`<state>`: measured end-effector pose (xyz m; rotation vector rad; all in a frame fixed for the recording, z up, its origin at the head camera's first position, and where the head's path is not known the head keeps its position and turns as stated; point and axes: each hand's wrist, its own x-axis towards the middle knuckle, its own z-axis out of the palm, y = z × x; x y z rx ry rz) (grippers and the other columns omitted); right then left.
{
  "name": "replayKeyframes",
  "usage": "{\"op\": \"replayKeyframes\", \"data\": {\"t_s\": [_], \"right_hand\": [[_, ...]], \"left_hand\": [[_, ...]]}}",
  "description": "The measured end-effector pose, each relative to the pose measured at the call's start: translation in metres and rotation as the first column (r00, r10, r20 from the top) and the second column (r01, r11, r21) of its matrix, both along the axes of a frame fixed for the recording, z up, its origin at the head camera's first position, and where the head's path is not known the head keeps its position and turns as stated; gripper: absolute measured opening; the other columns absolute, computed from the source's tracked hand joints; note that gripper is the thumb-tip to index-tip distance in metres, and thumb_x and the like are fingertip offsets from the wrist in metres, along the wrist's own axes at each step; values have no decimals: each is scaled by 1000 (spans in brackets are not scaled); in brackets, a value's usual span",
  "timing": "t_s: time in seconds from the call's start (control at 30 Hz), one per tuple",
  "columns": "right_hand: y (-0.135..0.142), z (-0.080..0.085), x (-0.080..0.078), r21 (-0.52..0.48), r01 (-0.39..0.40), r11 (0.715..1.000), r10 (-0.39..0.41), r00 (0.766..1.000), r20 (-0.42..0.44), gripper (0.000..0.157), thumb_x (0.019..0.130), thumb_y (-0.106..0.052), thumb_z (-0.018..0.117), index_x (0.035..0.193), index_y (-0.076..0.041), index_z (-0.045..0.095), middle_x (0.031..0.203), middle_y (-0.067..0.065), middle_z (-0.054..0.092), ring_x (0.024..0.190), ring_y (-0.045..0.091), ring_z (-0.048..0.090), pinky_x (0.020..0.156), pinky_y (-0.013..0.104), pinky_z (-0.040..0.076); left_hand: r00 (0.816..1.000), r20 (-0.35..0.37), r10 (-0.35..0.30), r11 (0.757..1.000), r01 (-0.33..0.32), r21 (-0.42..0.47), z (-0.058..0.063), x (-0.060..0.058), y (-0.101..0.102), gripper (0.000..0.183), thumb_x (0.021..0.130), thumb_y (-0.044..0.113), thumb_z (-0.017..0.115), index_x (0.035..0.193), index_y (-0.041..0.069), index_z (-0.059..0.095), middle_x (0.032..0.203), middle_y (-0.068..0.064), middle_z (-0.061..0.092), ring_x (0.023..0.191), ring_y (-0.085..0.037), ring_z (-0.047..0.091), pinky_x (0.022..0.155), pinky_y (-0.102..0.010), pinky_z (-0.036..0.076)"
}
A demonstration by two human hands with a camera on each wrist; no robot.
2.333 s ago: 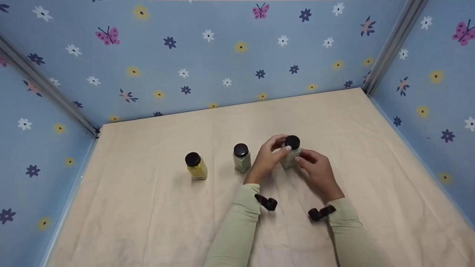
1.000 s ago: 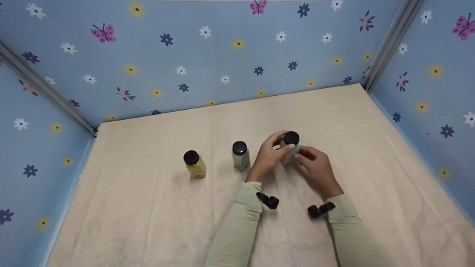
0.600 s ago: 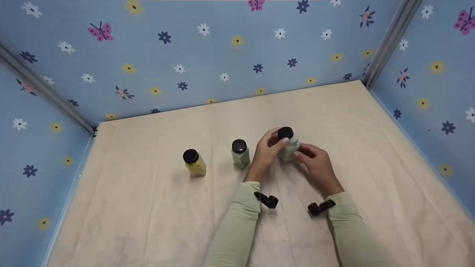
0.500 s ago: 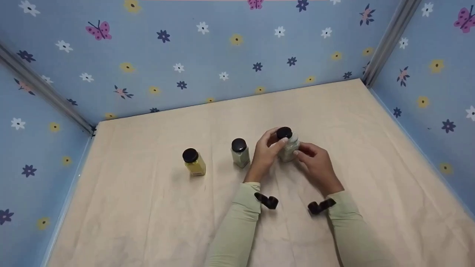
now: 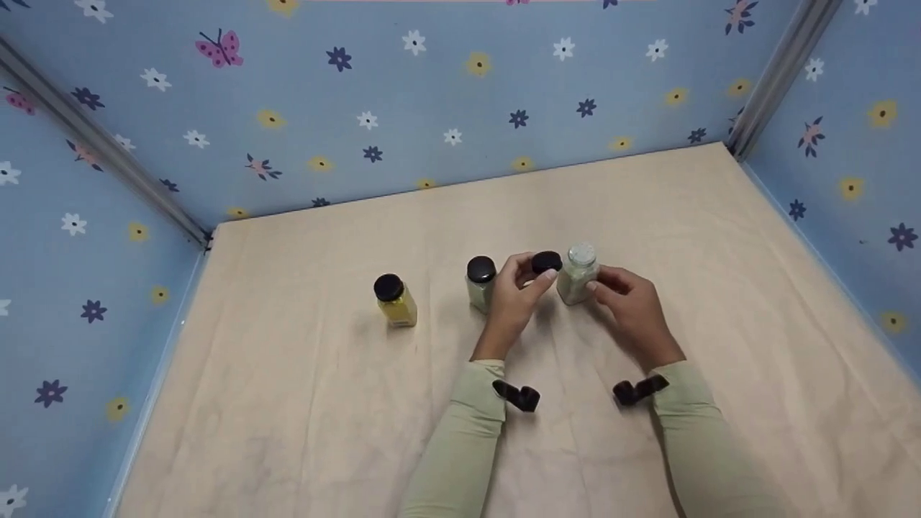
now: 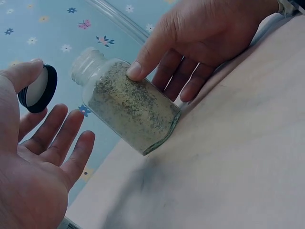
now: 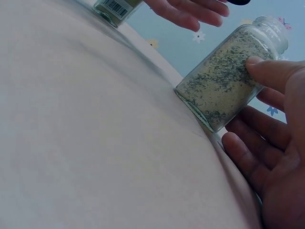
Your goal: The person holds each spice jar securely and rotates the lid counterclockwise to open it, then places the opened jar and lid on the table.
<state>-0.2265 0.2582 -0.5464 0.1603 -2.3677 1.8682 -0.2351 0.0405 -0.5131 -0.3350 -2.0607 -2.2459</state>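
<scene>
A clear glass spice jar with pale, green-flecked contents has its threaded neck uncovered. My right hand grips it from the right, thumb on the near side, as the right wrist view of the jar also shows. Whether its base touches the cloth is hard to tell. To its left, my left hand pinches the black screw cap, held apart from the neck. The cap's pale inside faces the jar in the left wrist view, and the other left fingers are spread below it.
A capped jar with greenish contents stands just left of my left hand, partly hidden by it. Farther left is a capped yellow jar. Cream cloth covers the table, and blue flowered panels border its back and sides.
The black cap has tilted and come off the jar, moving left in my left hand. My right hand keeps its grip on the jar. The head view has shifted slightly.
</scene>
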Motion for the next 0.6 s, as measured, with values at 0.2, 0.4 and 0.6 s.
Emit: {"op": "replayKeyframes", "data": {"t_s": [0.2,0.4,0.6], "right_hand": [[6,-3,8,19,11,1000,-11,1000,20,41,95,-34,71,129,-10,68,123,8,67,106,21,63,82,26,56],[3,1,8,7,4,1000,-4,1000,18,41,96,-28,70,131,-7,66,124,11,66,105,22,63,80,25,55],[2,3,2,-11,-9,1000,9,1000,20,42,96,-30,71,131,-8,66,124,10,67,108,21,63,83,27,55]], "left_hand": [[998,48,-42,999,41,12,-4,10,4,32,90,10,74,114,-1,56,107,-8,65,101,-20,65,88,-30,52],[998,23,-59,998,60,-21,-1,16,-5,31,86,11,76,106,1,54,103,-9,64,100,-21,64,92,-32,53],[997,39,-64,997,66,-47,-1,21,-9,30,85,7,75,102,1,52,99,-10,65,94,-18,63,84,-28,52]]}}
